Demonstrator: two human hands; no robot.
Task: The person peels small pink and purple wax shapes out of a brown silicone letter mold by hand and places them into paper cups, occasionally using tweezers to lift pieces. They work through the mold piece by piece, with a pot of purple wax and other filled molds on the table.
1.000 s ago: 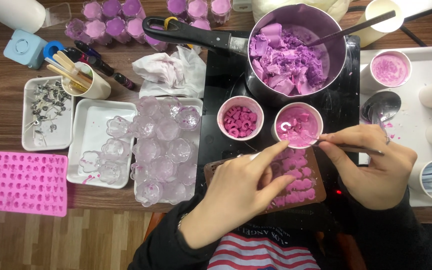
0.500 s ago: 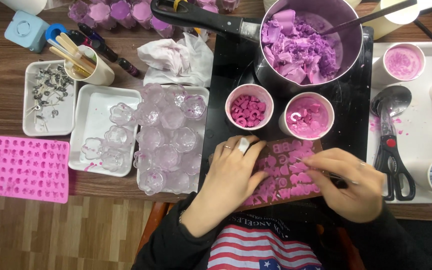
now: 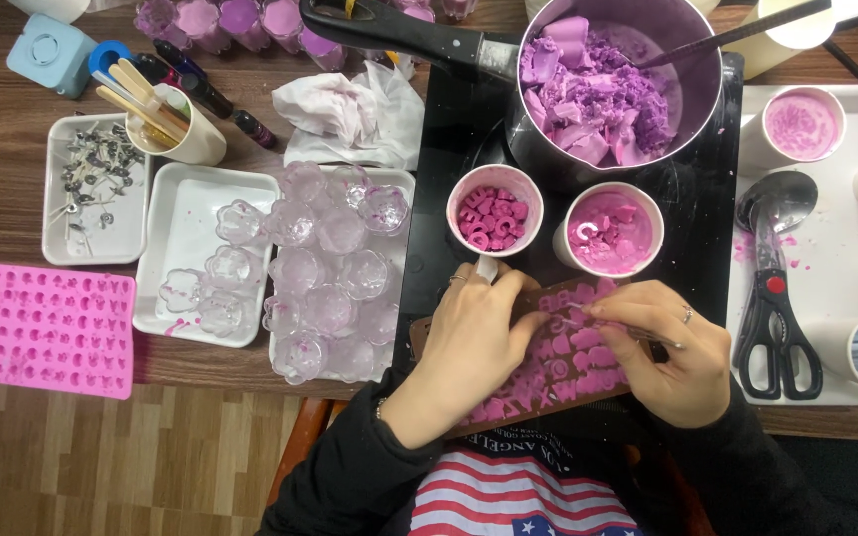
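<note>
A brown letter mould (image 3: 558, 362) filled with pink wax lies at the table's near edge, overhanging it toward the person's lap. The left hand (image 3: 469, 342) lies flat on the mould's left half, fingers together. The right hand (image 3: 669, 349) pinches a thin metal pick (image 3: 628, 331) over the mould's upper part. Two white cups (image 3: 495, 210) of pink wax pieces stand just beyond, scissors (image 3: 769, 328) near on the right, leaving little free room.

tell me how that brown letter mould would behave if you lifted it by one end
The brown mould looks thin and rubbery, so it would probably sag. Its pockets hold pink pieces, which might shift or pop out as it bends. The left hand lies flat on it, perhaps because it slides easily on the black surface.
</note>
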